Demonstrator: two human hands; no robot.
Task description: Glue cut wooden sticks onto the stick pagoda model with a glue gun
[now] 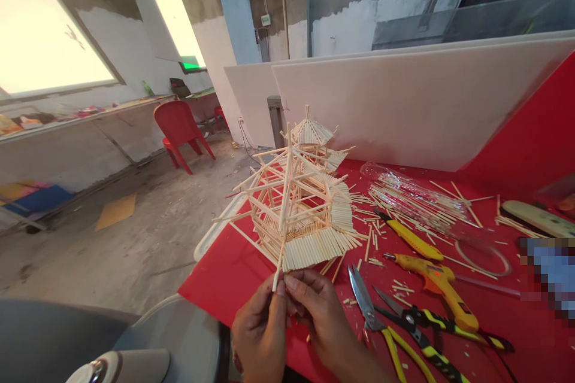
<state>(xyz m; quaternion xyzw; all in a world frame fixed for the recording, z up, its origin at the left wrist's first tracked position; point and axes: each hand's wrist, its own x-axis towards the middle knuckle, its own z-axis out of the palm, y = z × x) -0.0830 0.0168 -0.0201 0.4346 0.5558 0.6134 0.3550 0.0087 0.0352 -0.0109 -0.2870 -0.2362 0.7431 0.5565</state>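
A pagoda model of pale wooden sticks (pixel 309 249) stands in front of me, its upper frame open and its lower roof partly covered with short sticks side by side. At its near corner, my left hand (pixel 264 326) is closed, with thumb and fingers pinching around the end of the corner stick. My right hand (pixel 317 305) is closed too, its thumb and fingertips together just under the near roof edge, beside the left fingertips. Whatever lies between the right fingers is hidden. Behind rises a finished-looking pointed stick roof (pixel 311 131), partly covered by the nearer frame.
On the red tabletop (pixel 215 287) to the right lie a yellow glue gun (pixel 429 278), a yellow utility knife (pixel 415 239), shears (pixel 362 296), dark-bladed pliers (pixel 415 323) and bagged sticks (pixel 417 197). White boards (pixel 381 108) lean behind. A flask (pixel 130 365) stands lower left.
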